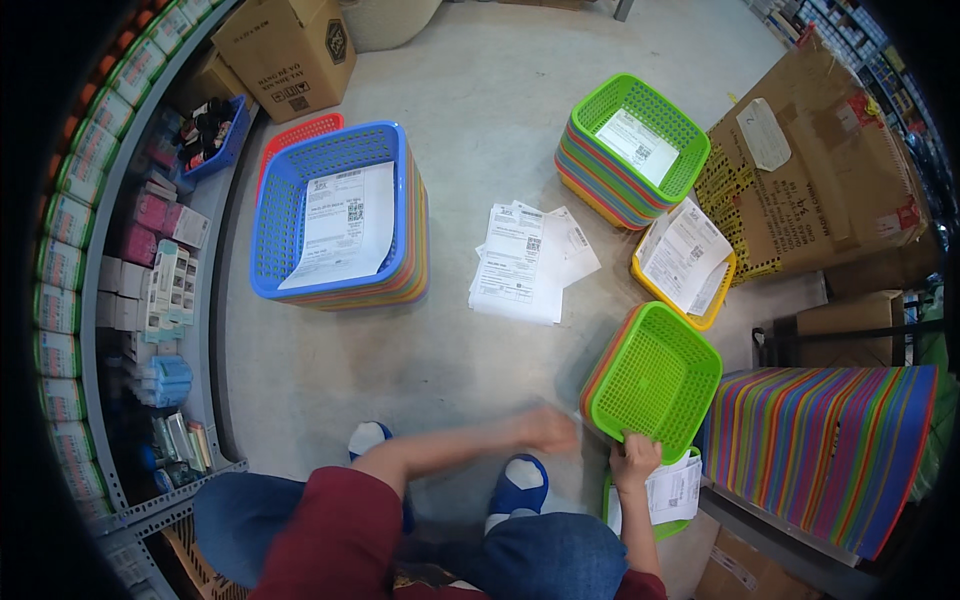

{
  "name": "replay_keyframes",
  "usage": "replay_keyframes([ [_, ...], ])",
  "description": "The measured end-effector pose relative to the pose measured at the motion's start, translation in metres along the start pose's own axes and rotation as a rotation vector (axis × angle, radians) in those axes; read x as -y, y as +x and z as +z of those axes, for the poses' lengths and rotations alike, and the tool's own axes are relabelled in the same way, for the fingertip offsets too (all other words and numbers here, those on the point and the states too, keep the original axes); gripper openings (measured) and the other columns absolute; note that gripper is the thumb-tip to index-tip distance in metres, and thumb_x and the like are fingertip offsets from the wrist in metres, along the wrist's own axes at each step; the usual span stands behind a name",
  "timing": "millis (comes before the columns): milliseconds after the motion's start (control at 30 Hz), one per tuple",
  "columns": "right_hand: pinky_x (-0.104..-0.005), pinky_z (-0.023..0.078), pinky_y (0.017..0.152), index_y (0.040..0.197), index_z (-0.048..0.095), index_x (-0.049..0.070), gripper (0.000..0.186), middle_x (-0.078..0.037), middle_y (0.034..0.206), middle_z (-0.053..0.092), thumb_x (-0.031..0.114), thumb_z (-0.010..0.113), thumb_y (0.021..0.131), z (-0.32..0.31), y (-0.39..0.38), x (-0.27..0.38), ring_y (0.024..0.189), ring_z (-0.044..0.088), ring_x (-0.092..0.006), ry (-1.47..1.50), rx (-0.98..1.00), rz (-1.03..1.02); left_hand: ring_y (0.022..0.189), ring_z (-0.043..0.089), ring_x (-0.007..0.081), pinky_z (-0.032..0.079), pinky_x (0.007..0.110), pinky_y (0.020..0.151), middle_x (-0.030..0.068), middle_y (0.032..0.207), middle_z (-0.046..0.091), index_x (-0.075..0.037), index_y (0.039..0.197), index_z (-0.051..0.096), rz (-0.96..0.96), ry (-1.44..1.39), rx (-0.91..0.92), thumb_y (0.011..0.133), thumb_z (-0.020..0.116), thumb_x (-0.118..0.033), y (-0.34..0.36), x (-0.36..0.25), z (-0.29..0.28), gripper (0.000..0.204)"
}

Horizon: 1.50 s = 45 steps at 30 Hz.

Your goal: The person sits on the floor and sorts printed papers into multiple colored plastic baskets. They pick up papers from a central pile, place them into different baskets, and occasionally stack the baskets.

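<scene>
Baskets everywhere on this concrete floor (pixel 480 120). The right hand (pixel 634 461) is clamped on the near rim of an empty green basket (pixel 652 380), which sits tilted on top of a small stack. Just below that hand there's another green basket (pixel 672 497) holding printed sheets. The left hand (pixel 548 428) is stretched across toward the same empty basket's left edge, but it's motion-blurred, so I can't tell whether the fingers are closed or spread, or whether it's touching the basket.

Around it: a yellow basket (pixel 680 300) full of papers just beyond the green one, and further up a tall multicolour stack topped by a green basket (pixel 690 160) with one sheet inside. A loose pile of papers (pixel 522 265) lies on the floor in the middle. Over on the left — a big blue basket (pixel 280 220) on its own stack, with a large printed sheet in it. A sideways row of striped baskets (pixel 820 430) sits at right, and shelves of small boxes (pixel 150 260) line the left.
</scene>
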State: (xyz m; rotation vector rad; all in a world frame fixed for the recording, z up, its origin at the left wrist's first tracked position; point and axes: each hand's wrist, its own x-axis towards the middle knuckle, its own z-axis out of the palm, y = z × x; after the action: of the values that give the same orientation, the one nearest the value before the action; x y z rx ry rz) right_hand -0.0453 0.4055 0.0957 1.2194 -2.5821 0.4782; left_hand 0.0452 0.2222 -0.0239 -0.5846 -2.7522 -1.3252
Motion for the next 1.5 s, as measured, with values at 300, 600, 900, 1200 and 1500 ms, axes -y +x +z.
replay_keyframes([
  [300,-0.0396,0.042,0.095,0.128,0.049,0.002,0.051,-0.016,0.126,0.05,0.012,0.068,0.082,0.03,0.089,0.072,0.11,0.053,-0.0292,0.583,0.125,0.13,0.111,0.057,0.032,0.047,0.039,0.097,0.0145,0.114,0.062,-0.005,0.11,0.062,-0.32,0.311,-0.339,0.069,0.071,-0.01,-0.026,0.12,-0.199,0.042],
  [600,-0.04,0.034,0.105,0.13,0.044,-0.006,0.054,-0.024,0.131,0.034,-0.002,0.053,0.076,0.229,0.142,0.104,0.121,0.04,-0.0362,0.864,0.162,1.047,0.112,0.058,0.03,0.047,0.037,0.097,0.0133,0.119,0.062,-0.003,0.108,0.066,-0.445,0.219,-0.207,0.057,0.079,-0.007,-0.018,0.129,-0.211,0.053],
  [900,-0.0332,0.042,0.095,0.131,0.045,-0.005,0.055,-0.015,0.126,0.05,-0.001,0.059,0.078,0.186,0.157,0.105,0.109,0.052,-0.0226,1.222,0.056,1.158,0.111,0.06,0.0311,0.048,0.037,0.095,0.0161,0.115,0.064,-0.002,0.1,0.069,-0.464,0.151,-0.152,0.058,0.079,-0.009,-0.016,0.145,-0.208,0.043],
  [1200,-0.0346,0.046,0.092,0.13,0.052,0.006,0.052,-0.013,0.131,0.051,0.002,0.067,0.08,0.006,0.101,0.07,0.117,0.053,-0.0265,0.862,0.293,0.155,0.083,0.064,0.038,0.049,0.046,0.071,0.0209,0.081,0.065,-0.001,0.09,0.061,-0.486,0.106,-0.377,0.082,0.062,-0.007,0.008,0.125,-0.22,0.01],
  [1500,-0.0401,0.045,0.085,0.108,0.061,0.002,0.04,-0.019,0.107,0.062,0.002,0.064,0.067,-0.051,-0.018,-0.03,0.099,0.06,-0.032,0.033,0.499,0.181,0.078,0.068,0.0325,0.055,0.041,0.065,0.0158,0.096,0.067,-0.003,0.108,0.058,0.086,-0.019,-0.237,0.088,0.053,-0.011,0.125,-0.055,-0.116,0.022],
])
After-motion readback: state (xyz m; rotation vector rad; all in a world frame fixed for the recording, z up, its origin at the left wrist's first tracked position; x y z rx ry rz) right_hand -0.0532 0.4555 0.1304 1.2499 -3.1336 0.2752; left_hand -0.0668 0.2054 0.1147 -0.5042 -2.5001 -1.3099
